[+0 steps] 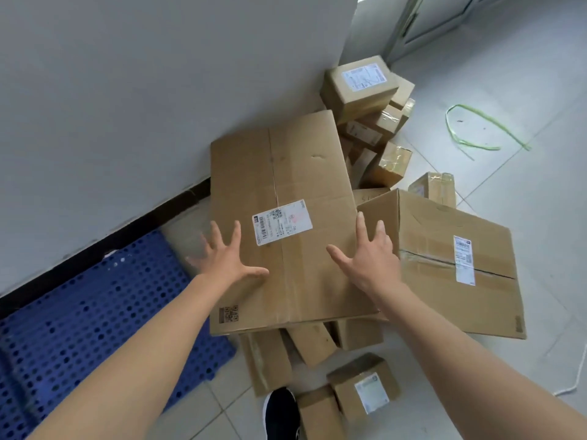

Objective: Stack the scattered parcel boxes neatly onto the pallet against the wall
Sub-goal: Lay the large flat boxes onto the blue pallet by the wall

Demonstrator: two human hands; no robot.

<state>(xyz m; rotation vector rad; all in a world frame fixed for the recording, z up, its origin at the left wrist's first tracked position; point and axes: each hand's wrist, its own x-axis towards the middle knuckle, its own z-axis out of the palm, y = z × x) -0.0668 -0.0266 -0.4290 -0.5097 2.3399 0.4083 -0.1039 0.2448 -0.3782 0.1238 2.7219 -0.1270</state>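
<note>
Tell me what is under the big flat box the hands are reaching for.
The big flat box lies on smaller cartons whose ends stick out at its near edge. How many more it covers, and whether it touches the floor, is hidden.

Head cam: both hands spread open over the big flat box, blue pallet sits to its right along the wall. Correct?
Not quite. In the head view the blue pallet sits to the left of the big flat box, along the wall, not to its right. The rest holds: the left hand and right hand are both spread open over that box.
</note>
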